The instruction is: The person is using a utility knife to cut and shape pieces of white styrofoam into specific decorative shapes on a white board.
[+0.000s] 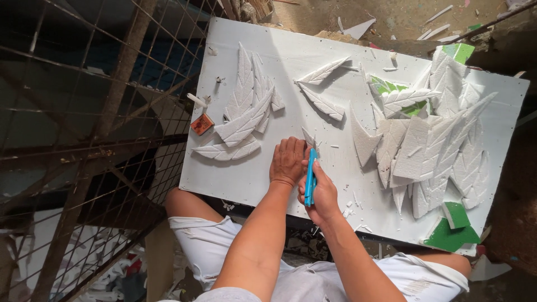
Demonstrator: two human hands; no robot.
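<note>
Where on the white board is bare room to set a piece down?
Bare board lies along the near-left edge, below the left leaf stack, and beyond the two loose leaves. The right leaf pile is crowded; the left hand and right hand fill the near middle.

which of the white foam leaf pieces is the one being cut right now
The small foam piece under the left hand, at the tip of the blue knife in the right hand. The other leaves lie untouched in piles to either side.

Both forearms extend forward and converge. The left hand [287,161] lies palm down, fingers pressed flat and together. The right hand [321,193] is closed in a fist-like grip, thumb uppermost, just beside the left hand.
</note>
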